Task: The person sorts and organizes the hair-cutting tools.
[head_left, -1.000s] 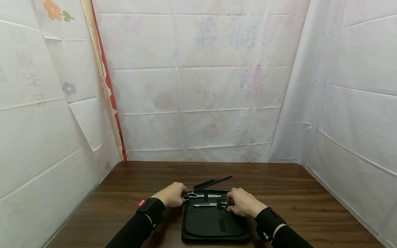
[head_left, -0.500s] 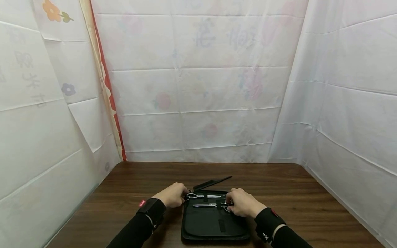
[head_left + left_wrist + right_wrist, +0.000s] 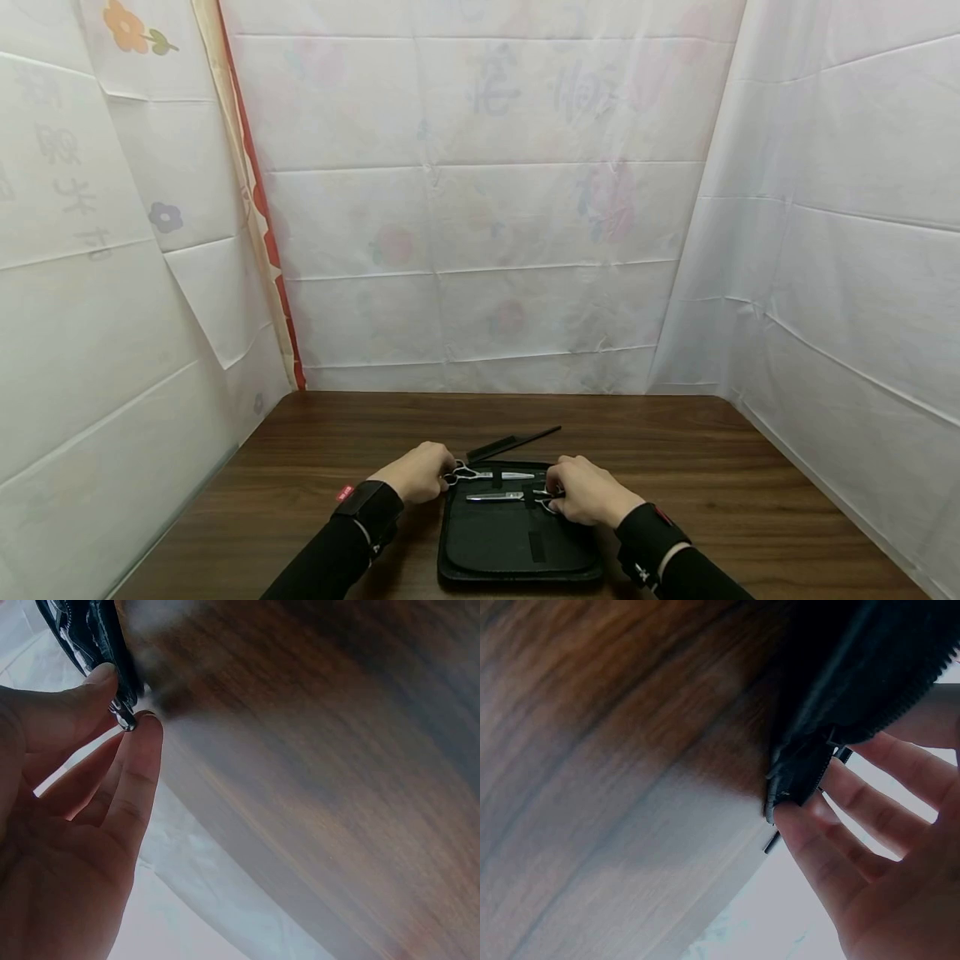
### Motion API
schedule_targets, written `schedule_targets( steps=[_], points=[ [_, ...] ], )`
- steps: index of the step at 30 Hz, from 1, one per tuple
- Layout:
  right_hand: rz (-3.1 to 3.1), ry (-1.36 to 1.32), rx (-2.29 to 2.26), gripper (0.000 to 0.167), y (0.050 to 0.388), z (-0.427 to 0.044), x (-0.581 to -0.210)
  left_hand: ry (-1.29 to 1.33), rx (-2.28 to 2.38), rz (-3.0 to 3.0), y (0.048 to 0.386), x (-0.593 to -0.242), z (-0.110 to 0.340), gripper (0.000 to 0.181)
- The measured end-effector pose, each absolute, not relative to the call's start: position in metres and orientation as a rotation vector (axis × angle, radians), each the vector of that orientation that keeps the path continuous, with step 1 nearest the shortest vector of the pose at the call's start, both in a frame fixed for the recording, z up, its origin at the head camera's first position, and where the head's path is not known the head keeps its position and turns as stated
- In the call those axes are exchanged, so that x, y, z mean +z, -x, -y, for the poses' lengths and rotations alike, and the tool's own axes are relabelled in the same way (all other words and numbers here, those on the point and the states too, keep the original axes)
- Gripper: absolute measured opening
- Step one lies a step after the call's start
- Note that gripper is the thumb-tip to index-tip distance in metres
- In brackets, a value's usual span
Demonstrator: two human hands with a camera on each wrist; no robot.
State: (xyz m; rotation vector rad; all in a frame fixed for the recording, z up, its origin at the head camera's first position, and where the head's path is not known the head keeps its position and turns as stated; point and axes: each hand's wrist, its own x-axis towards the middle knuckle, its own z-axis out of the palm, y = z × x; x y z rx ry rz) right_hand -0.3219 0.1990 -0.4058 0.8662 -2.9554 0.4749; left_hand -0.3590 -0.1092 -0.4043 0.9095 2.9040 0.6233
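Note:
A black zip case [image 3: 517,542] lies open-faced on the table with two pairs of silver hairdressing scissors on it. The upper scissors [image 3: 517,475] point right, under a black strap. My left hand [image 3: 418,472] pinches their finger rings at the case's upper left corner; a metal ring [image 3: 124,718] shows between thumb and fingers in the left wrist view. The lower scissors [image 3: 495,497] point left. Over their handles my right hand [image 3: 588,490] bends its fingers and holds them, partly hiding the rings. In the right wrist view, fingers [image 3: 810,847] of that hand touch the case's zipped edge.
Behind the case, a black tail comb [image 3: 510,445] lies slantwise on the brown wooden table [image 3: 360,417]. An elastic strap [image 3: 537,546] crosses the case's lower part. White sheets [image 3: 480,208] hang at the back and both sides.

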Motion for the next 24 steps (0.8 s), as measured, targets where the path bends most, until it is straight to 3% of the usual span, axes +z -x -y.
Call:
schedule_targets(
  steps=[24],
  points=[
    [2.954, -0.868, 0.467, 0.010, 0.3231, -0.1994, -0.4061, -0.886, 0.647, -2.892, 0.3628, -0.4078, 0.1073, 0.026]
  ],
)
